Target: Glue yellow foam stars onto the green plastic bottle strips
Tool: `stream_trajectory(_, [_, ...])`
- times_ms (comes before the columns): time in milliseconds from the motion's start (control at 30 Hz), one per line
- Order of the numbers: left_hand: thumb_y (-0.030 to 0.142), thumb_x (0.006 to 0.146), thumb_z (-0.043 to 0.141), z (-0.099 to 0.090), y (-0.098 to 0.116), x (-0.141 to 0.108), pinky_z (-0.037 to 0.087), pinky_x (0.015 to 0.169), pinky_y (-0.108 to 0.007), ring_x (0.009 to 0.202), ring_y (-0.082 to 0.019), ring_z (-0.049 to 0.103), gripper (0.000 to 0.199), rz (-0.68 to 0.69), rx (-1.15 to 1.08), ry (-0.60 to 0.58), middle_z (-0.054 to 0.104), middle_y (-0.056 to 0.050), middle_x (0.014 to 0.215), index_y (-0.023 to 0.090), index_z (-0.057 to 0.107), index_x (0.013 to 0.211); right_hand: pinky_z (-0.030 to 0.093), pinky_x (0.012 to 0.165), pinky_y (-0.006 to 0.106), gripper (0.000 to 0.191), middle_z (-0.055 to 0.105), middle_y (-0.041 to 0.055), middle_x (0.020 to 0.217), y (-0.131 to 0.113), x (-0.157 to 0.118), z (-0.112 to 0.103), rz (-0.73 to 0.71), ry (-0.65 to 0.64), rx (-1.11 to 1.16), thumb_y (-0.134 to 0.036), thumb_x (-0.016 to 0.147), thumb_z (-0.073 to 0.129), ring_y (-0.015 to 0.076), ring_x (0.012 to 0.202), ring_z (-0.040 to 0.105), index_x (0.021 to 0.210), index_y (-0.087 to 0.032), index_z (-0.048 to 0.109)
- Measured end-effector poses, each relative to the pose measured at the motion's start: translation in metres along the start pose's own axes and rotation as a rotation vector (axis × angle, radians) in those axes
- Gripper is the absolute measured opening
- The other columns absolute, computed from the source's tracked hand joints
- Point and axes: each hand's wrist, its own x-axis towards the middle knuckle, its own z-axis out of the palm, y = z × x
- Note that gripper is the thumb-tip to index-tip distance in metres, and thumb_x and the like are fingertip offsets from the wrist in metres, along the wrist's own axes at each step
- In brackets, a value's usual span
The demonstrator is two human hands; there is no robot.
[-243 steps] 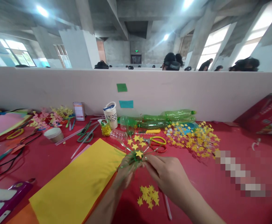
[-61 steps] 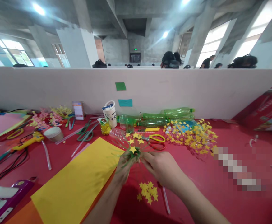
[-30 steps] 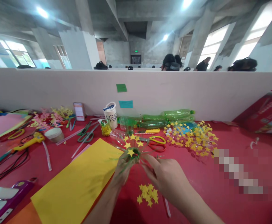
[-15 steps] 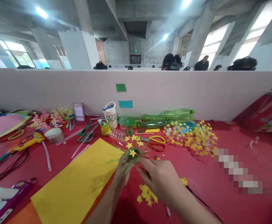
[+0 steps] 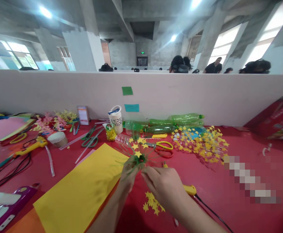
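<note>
My left hand (image 5: 129, 173) is closed round a green plastic piece cut into thin strips (image 5: 141, 158), with yellow stars (image 5: 137, 153) on several strips. Against its right side, my right hand (image 5: 164, 184) is pinched; whatever lies between its fingertips is too small to make out. Loose yellow stars (image 5: 153, 204) lie on the red table just below the hands. A yellow glue gun (image 5: 190, 190) rests partly hidden behind my right wrist, its black cable running to the lower right.
Yellow paper (image 5: 83, 191) covers the table at left, near another glue gun (image 5: 32, 146). Scissors (image 5: 164, 145), green bottles (image 5: 186, 118) and a heap of starred strips (image 5: 204, 144) lie beyond the hands. A white partition (image 5: 192, 94) stands behind. A purple tool (image 5: 17, 202) is lower left.
The green piece has tilted a little in my left hand, and its stars sit slightly higher. My right fingers have shifted slightly left and down along it.
</note>
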Motion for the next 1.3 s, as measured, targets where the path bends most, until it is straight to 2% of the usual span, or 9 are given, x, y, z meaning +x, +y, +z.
stream_trajectory(167, [0.020, 0.057, 0.073, 0.000, -0.003, -0.001, 0.045, 0.062, -0.022, 0.060, -0.011, 0.055, 0.014, 0.009, -0.059, -0.034, 0.061, 0.002, 0.062, 0.016, 0.063, 0.066, 0.026, 0.051, 0.024, 0.021, 0.063, 0.0008, 0.061, 0.002, 0.003, -0.009, 0.030, -0.035, 0.063, -0.022, 0.089, 0.040, 0.0114, 0.054, 0.056, 0.079, -0.018, 0.058])
stream_trajectory(367, [0.018, 0.055, 0.074, -0.004, -0.008, 0.000, 0.045, 0.061, -0.022, 0.059, -0.011, 0.055, 0.015, 0.025, -0.057, -0.012, 0.060, 0.003, 0.061, 0.016, 0.061, 0.063, 0.025, 0.051, 0.024, 0.018, 0.063, 0.0004, 0.065, 0.002, 0.002, -0.009, 0.071, -0.092, 0.044, -0.024, 0.089, 0.041, 0.0117, 0.055, 0.057, 0.080, -0.018, 0.056])
stream_trajectory(633, [0.023, 0.055, 0.075, 0.001, -0.001, 0.000, 0.047, 0.067, -0.026, 0.062, -0.014, 0.058, 0.025, -0.001, -0.003, -0.024, 0.063, 0.001, 0.062, 0.016, 0.067, 0.077, 0.027, 0.051, 0.024, 0.012, 0.061, -0.0017, 0.064, 0.005, 0.003, -0.018, 0.091, -0.109, 0.120, -0.024, 0.085, 0.046, 0.0115, 0.055, 0.054, 0.086, -0.021, 0.057])
stream_trajectory(767, [0.022, 0.053, 0.077, 0.002, 0.000, -0.001, 0.046, 0.067, -0.025, 0.066, -0.014, 0.059, 0.022, 0.014, -0.032, -0.020, 0.065, 0.000, 0.066, 0.016, 0.068, 0.072, 0.029, 0.050, 0.022, 0.011, 0.058, -0.0026, 0.062, 0.006, 0.003, -0.023, 0.102, -0.061, 0.189, -0.026, 0.085, 0.045, 0.0102, 0.051, 0.050, 0.088, -0.019, 0.054])
stream_trajectory(867, [0.024, 0.053, 0.077, 0.003, 0.000, 0.000, 0.046, 0.065, -0.025, 0.065, -0.014, 0.059, 0.021, 0.000, -0.064, 0.008, 0.066, 0.000, 0.068, 0.017, 0.068, 0.070, 0.033, 0.054, 0.022, 0.015, 0.061, -0.0008, 0.069, 0.005, 0.002, -0.024, 0.078, -0.023, 0.197, -0.023, 0.086, 0.044, 0.0111, 0.056, 0.053, 0.098, -0.019, 0.053])
stream_trajectory(1000, [0.026, 0.052, 0.076, 0.003, 0.000, 0.001, 0.046, 0.062, -0.025, 0.061, -0.014, 0.057, 0.018, -0.014, -0.056, 0.024, 0.061, 0.001, 0.058, 0.016, 0.065, 0.063, 0.034, 0.056, 0.023, 0.019, 0.064, 0.0014, 0.074, 0.005, 0.002, -0.019, 0.014, -0.014, 0.169, -0.019, 0.089, 0.039, 0.0121, 0.062, 0.057, 0.097, -0.019, 0.056])
stream_trajectory(1167, [0.023, 0.048, 0.077, 0.001, -0.003, 0.001, 0.044, 0.056, -0.024, 0.054, -0.012, 0.052, 0.021, 0.035, -0.023, 0.039, 0.056, 0.004, 0.051, 0.016, 0.059, 0.055, 0.034, 0.057, 0.023, 0.021, 0.064, 0.0014, 0.074, 0.006, 0.000, -0.017, -0.030, -0.009, 0.136, -0.013, 0.087, 0.039, 0.0118, 0.062, 0.057, 0.096, -0.019, 0.057])
stream_trajectory(1300, [0.021, 0.049, 0.077, 0.000, -0.005, 0.002, 0.047, 0.060, -0.025, 0.053, -0.011, 0.052, 0.021, 0.013, -0.057, 0.030, 0.054, 0.005, 0.049, 0.017, 0.056, 0.053, 0.035, 0.056, 0.023, 0.020, 0.064, 0.0011, 0.074, 0.004, 0.001, -0.021, 0.001, -0.029, 0.100, -0.018, 0.089, 0.039, 0.0128, 0.063, 0.058, 0.100, -0.019, 0.056])
